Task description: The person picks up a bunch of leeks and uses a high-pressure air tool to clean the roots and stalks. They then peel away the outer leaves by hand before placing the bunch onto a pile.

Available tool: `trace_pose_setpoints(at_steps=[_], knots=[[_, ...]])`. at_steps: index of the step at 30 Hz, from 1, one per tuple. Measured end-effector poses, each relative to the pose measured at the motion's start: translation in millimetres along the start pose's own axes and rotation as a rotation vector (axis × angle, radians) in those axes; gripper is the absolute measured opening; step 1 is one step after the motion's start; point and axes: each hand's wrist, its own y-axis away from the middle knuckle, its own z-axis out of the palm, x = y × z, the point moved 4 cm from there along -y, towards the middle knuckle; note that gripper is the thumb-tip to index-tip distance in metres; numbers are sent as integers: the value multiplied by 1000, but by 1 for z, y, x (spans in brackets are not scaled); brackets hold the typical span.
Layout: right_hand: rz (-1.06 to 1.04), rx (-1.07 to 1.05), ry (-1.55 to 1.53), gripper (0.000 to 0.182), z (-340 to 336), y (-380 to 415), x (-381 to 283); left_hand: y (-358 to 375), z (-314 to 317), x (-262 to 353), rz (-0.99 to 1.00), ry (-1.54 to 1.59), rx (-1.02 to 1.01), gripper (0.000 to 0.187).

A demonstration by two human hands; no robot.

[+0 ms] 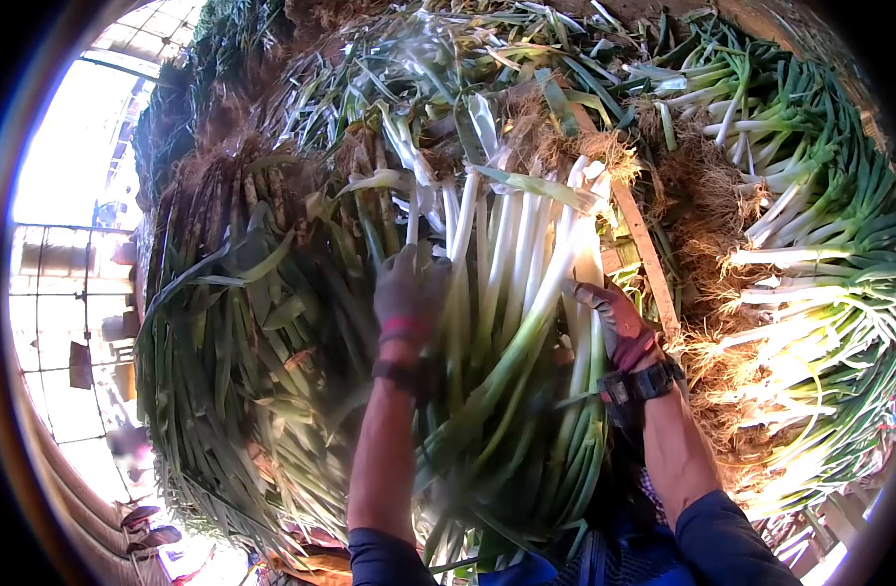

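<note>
A row of leeks [511, 254] with white shanks and green leaves lies in front of me, roots pointing away and leaves toward my body. My left hand [409, 293], in a dark glove with a pink cuff, has its fingers curled at a white leek stalk on the left side of the row. At the row's right side, my right hand [619, 322], also gloved, wraps its fingers at the outer leek stalks [586, 264]. A thick leek slants across the others between my hands. Its lower leaves hang toward my lap.
Darker, unpeeled leeks [233, 293] are heaped on the left. Leaf scraps [370, 88] cover the far side. A wooden strip [646, 249] runs along my right, beyond which cleaned leeks [799, 264] with brown roots are stacked. A wire grid [77, 293] stands at the far left.
</note>
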Motion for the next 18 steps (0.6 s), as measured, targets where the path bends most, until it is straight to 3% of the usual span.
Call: trace_pose_setpoints(at_steps=[3, 9, 11, 13, 15, 16, 17, 18], knots=[[-151, 24, -71, 37, 16, 13, -21, -14, 4, -4, 11, -191, 88, 69], [-190, 64, 47, 41, 21, 17, -25, -41, 8, -10, -120, -351, -170, 71], [-212, 38, 113, 41, 10, 1, -8, -46, 12, -24, -213, -338, -203, 61], [-233, 17, 181, 41, 11, 1, -15, -44, 12, -30, -176, -308, -230, 53], [-65, 5, 166, 40, 12, 8, -16, -39, 7, -32, -141, -278, -263, 45], [-111, -20, 24, 36, 11, 0, -9, -34, -1, -31, -216, -141, -309, 40], [-115, -19, 23, 36, 5, -4, -1, -29, -8, -28, -288, -2, -353, 35], [-250, -48, 141, 35, 3, -3, -4, -13, -25, -6, -316, 56, -363, 37]])
